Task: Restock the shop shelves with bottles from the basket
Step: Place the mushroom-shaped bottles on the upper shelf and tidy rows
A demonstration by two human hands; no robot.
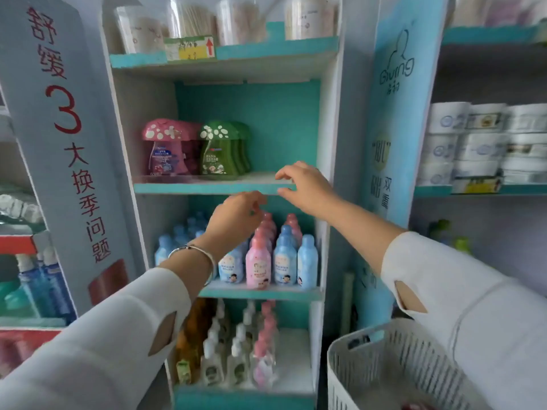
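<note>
Left hand [236,216] is hovering at the caps of the pink bottles [258,261] on the teal shelf [266,293] — its grip cannot be told — right hand [306,187], fingers apart, is touching the upper shelf edge [207,188]; advisable: seating each bottle upright, label forward, basket [370,365] sitting lower right.

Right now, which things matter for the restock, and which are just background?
Job: white basket; pink and blue bottles on the middle shelf; mushroom-cap bottles above; left hand; right hand.
Background: stacked tubs at right; clear cups up top; sign with red 3.
</note>
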